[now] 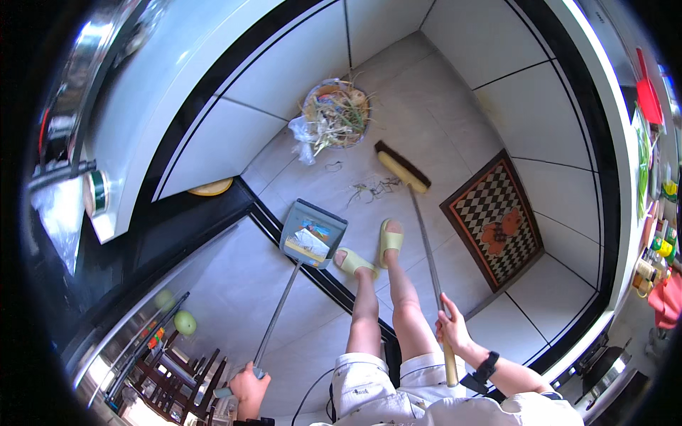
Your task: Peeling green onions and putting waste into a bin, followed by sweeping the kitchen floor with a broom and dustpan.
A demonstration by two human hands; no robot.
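My left hand [250, 390] grips the handle of a long-handled grey dustpan [288, 248]. Its pan, printed with a colourful picture, rests on the floor by the dark threshold strip. In my right hand [453, 326] is the handle of a broom [399, 169], whose cream head with dark bristles lies on the tiles ahead of my feet. A small heap of dry plant scraps [371, 190] lies just left of the broom head, apart from the dustpan. One loose strand [334, 166] sits farther off.
An overfilled waste basket [341, 139] of plant trimmings stands against the far left cabinet, a plastic bag over its side. A checked mat [493, 221] with a bear lies at the right. White cabinets [557, 117] enclose the floor. A sliding-door track [314, 274] crosses it near my feet.
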